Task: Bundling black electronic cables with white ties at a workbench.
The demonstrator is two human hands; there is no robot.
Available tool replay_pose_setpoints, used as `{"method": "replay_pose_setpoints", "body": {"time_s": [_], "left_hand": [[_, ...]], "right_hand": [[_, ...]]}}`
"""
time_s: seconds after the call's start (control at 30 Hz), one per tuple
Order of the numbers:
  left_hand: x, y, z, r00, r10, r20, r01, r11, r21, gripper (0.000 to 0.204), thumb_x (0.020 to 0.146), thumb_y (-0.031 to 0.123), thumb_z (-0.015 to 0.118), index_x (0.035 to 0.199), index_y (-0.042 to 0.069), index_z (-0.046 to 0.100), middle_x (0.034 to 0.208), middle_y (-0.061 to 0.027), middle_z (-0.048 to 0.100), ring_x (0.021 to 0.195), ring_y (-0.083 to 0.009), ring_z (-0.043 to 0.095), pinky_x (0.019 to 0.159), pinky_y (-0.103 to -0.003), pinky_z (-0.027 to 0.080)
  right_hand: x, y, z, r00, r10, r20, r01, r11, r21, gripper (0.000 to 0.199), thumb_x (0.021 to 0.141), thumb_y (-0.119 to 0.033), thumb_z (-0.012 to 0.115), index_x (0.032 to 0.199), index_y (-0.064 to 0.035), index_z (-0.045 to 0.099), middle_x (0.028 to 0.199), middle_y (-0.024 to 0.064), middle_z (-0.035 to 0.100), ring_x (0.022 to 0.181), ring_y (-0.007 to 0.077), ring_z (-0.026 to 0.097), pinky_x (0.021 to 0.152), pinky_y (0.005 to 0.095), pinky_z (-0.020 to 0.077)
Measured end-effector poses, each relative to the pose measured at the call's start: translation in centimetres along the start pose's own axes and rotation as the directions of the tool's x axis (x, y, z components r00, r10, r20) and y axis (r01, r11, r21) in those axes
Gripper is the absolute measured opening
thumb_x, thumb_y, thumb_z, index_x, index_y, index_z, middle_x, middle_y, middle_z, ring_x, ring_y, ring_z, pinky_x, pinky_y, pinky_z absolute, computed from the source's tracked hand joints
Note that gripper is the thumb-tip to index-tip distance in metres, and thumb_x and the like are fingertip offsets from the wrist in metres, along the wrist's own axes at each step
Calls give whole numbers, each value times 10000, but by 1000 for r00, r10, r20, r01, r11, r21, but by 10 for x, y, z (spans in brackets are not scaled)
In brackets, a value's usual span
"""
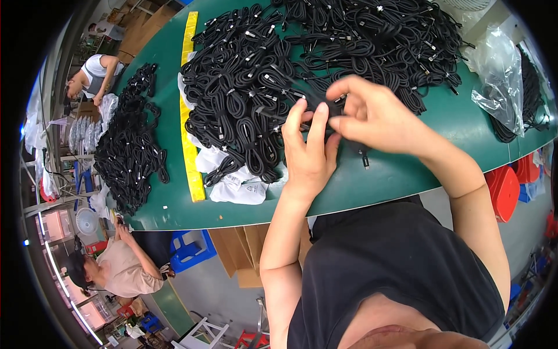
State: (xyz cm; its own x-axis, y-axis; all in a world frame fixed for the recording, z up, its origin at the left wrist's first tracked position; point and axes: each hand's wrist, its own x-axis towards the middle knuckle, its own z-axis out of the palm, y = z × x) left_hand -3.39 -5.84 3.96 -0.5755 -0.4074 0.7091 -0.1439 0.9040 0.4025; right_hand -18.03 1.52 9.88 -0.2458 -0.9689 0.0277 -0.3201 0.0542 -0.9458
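Note:
Both hands work at a black cable, blurred by motion, just above the green table. My left hand has its fingers up and bent round the cable's coil, with the thumb against its near side. From the right, my right hand curls in, index finger and thumb closed about the same cable. Below the right hand hangs a connector end, apparently of this cable. Beside the left hand lies a heap of coiled black cables with small pale ties and metal plugs.
More coiled cables cover the far side of the table. A yellow strip separates another cable pile at left. White bags lie under the near heap; a clear plastic bag is at right. Two people sit leftward.

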Motion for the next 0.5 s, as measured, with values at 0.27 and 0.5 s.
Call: {"method": "replay_pose_setpoints", "body": {"time_s": [0.27,0.5], "left_hand": [[-9,8,-18,940,-249,232,289,226,-930,251,863,137,535,1051,-21,483,1117,-157,499,878,-178,532,786,-304,436],[-4,21,-16,719,-560,411,412,-132,-901,326,904,142,482,1192,3,422,1231,-136,449,940,-139,517,822,-272,426]], "right_hand": [[-9,-4,-8,801,-597,49,569,731,-377,213,777,-73,593,985,-31,594,885,116,590,795,252,556,653,327,448],[-24,-4,-3,972,-208,107,217,973,-82,238,788,-89,596,1009,-23,539,738,96,587,613,241,573,550,310,452]]}}
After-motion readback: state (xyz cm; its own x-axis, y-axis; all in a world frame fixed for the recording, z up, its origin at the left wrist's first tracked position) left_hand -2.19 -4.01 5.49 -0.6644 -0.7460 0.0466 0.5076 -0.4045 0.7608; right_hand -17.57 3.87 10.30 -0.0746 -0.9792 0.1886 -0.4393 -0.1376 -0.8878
